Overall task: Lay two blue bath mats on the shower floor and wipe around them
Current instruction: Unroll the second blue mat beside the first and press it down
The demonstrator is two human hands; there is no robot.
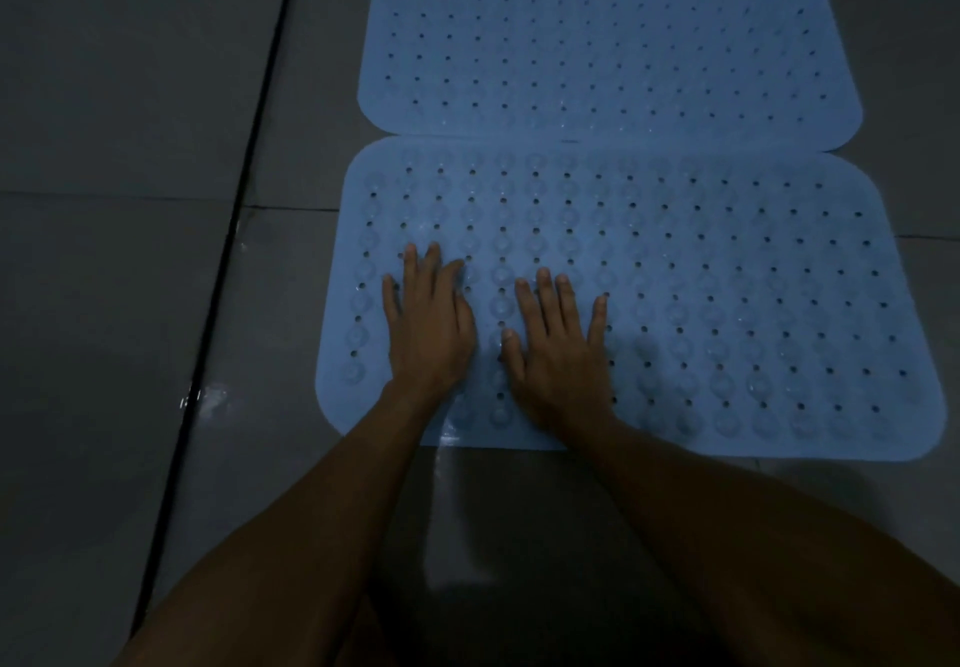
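On near mat (727,303) — left hand (428,323), right hand (561,354), flat

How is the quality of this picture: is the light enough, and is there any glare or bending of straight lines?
Head view: dim, bluish light, soft focus; both mats still readable. Small wet glare on the floor beside the near mat. The dark floor groove and the far mat edges bow slightly, wide-angle distortion. Left hand and right hand lie flat, unblurred.
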